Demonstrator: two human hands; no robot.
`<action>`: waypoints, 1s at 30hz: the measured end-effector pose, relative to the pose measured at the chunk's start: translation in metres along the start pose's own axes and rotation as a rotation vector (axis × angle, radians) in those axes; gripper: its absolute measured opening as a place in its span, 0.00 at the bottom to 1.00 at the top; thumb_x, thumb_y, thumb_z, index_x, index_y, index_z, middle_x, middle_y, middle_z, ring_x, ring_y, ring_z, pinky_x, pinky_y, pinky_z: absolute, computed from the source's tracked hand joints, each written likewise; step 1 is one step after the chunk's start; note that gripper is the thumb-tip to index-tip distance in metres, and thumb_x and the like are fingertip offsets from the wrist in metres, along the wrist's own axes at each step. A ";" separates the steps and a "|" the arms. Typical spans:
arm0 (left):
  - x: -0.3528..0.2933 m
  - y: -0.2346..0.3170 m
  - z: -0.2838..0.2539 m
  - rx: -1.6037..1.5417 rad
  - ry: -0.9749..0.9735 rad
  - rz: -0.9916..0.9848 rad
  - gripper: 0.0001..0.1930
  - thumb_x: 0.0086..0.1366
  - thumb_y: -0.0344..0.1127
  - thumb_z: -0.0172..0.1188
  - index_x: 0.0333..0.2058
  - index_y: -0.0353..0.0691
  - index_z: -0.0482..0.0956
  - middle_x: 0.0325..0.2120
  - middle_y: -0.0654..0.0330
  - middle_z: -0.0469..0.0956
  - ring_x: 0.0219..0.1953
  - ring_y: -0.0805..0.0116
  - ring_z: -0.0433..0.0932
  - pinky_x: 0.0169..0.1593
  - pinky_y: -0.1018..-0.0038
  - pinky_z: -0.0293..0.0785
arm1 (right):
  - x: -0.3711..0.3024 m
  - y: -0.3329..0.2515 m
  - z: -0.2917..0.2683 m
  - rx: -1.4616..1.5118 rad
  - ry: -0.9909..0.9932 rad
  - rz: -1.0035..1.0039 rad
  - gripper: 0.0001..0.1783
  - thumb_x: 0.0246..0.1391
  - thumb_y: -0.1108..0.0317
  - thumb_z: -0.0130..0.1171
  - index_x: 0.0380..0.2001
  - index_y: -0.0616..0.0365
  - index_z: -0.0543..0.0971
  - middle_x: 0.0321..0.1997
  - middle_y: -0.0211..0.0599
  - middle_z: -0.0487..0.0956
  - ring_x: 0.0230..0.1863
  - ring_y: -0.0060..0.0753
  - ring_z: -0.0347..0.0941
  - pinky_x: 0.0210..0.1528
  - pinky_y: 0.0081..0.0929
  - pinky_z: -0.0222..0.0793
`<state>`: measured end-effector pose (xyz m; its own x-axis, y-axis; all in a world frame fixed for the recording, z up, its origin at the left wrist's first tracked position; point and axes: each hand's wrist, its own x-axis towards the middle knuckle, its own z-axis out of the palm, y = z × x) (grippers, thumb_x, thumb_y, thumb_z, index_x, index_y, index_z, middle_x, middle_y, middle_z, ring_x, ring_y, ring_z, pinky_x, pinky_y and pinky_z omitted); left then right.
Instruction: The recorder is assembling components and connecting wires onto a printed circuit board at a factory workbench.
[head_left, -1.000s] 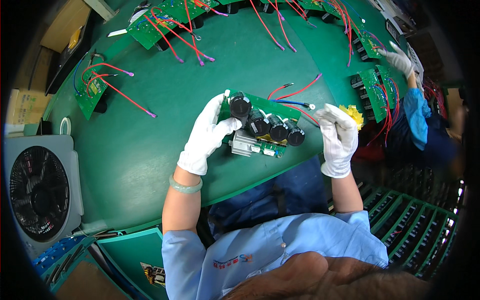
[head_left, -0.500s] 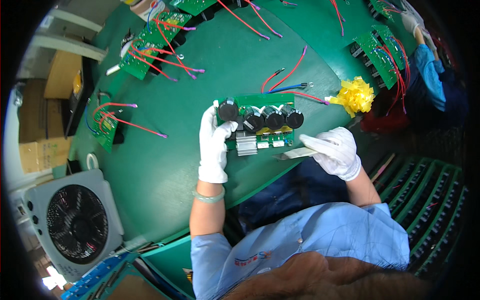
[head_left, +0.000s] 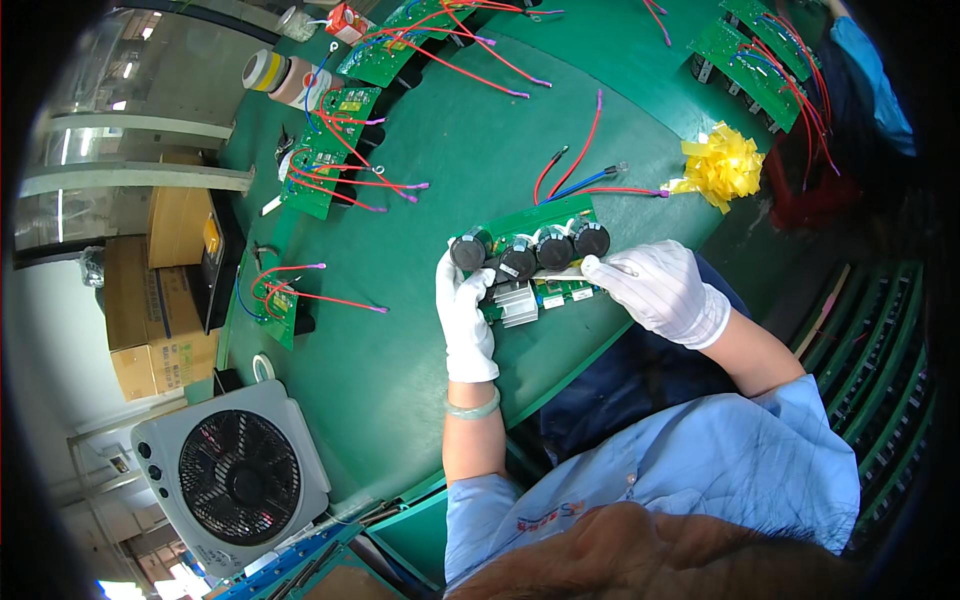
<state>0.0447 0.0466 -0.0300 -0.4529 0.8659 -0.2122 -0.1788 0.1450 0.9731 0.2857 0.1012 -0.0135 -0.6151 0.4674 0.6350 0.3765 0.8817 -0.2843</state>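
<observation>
My left hand (head_left: 468,325), white-gloved, grips the left end of a green circuit board (head_left: 541,215), its fingers around the corner beside a black capacitor (head_left: 468,252). More large black capacitors (head_left: 553,252) stand in a row across the board, and a silver finned heat sink (head_left: 517,304) sits below them. In my gloved right hand (head_left: 668,290) is a slim pale tool with a flat blade (head_left: 560,274); its exact kind is unclear. The blade lies over the board between the capacitors and the small white parts. Red and blue wires (head_left: 588,183) trail from the board's far edge.
Several wired circuit boards (head_left: 325,165) lie along the left and far sides of the green table. A yellow ribbon bundle (head_left: 722,167) lies at the right. A grey box fan (head_left: 240,485) stands at the lower left. Another person's blue sleeve (head_left: 872,70) shows at the upper right.
My right hand has brought the tool from the near side of the board up over its parts. The board is now slightly tilted, its right end farther away. The view has shifted.
</observation>
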 end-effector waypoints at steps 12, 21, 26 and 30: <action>0.002 -0.003 -0.004 0.021 -0.023 -0.009 0.29 0.53 0.27 0.51 0.56 0.31 0.64 0.47 0.61 0.70 0.33 0.81 0.67 0.37 0.84 0.63 | 0.001 -0.004 0.011 0.004 -0.014 0.014 0.21 0.43 0.67 0.61 0.45 0.56 0.78 0.28 0.28 0.75 0.25 0.28 0.73 0.24 0.27 0.66; 0.001 -0.003 -0.005 -0.004 -0.009 -0.011 0.30 0.54 0.27 0.53 0.58 0.32 0.63 0.48 0.61 0.70 0.35 0.80 0.68 0.39 0.83 0.64 | 0.001 -0.008 0.008 0.016 0.035 0.066 0.21 0.43 0.70 0.58 0.45 0.55 0.79 0.28 0.28 0.77 0.26 0.28 0.75 0.24 0.27 0.66; 0.001 -0.003 -0.004 -0.025 -0.014 -0.023 0.30 0.54 0.26 0.53 0.58 0.32 0.63 0.49 0.60 0.69 0.39 0.78 0.69 0.43 0.81 0.66 | 0.001 -0.006 0.011 -0.007 0.015 0.033 0.19 0.44 0.70 0.57 0.44 0.55 0.79 0.30 0.29 0.78 0.27 0.29 0.75 0.24 0.27 0.66; 0.000 -0.001 -0.001 -0.031 -0.009 -0.020 0.30 0.54 0.26 0.53 0.58 0.31 0.63 0.50 0.59 0.69 0.41 0.77 0.70 0.45 0.81 0.66 | 0.000 -0.005 0.010 -0.014 0.011 0.034 0.19 0.45 0.69 0.57 0.44 0.55 0.79 0.31 0.29 0.78 0.28 0.29 0.75 0.24 0.27 0.66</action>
<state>0.0445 0.0460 -0.0308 -0.4408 0.8675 -0.2305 -0.2147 0.1475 0.9655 0.2769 0.0971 -0.0191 -0.5946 0.4960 0.6328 0.4067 0.8645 -0.2954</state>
